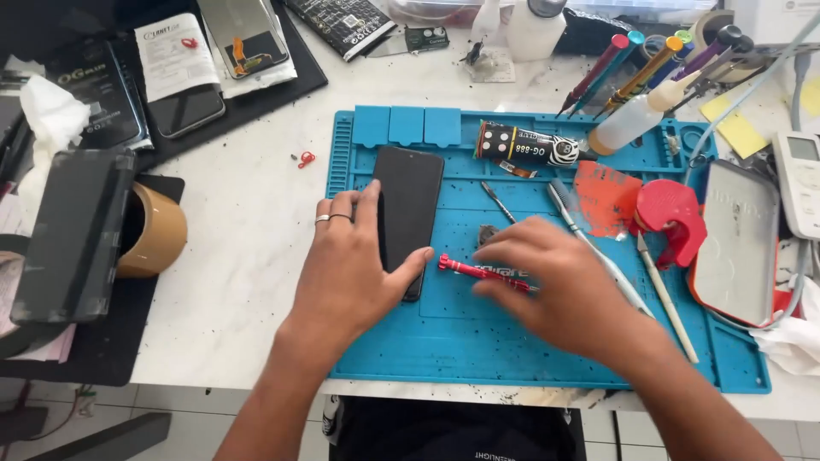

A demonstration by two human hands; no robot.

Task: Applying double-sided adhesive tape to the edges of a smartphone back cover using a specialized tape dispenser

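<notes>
Head view: black phone (408, 209) lay face-down on blue mat (547, 341), left hand (354, 265) flat on it, fingers spread, thumb over its lower edge. Right hand (555, 277) curled, fingertips gripping red screwdriver (478, 271) just right of phone.

A dark phone (407, 213) lies screen-up on the blue mat (478, 341), its glass black, under the left hand (346, 265). At the counter's back left lie a black flat package (96, 94), a white printed leaflet (175, 53) and another dark phone screen (186, 109). A black patterned pouch (340, 24) sits at top centre. A black-and-white labelled tube (525, 147) rests on the mat's top edge. A white device with a small grey display (801, 183) stands far right.
</notes>
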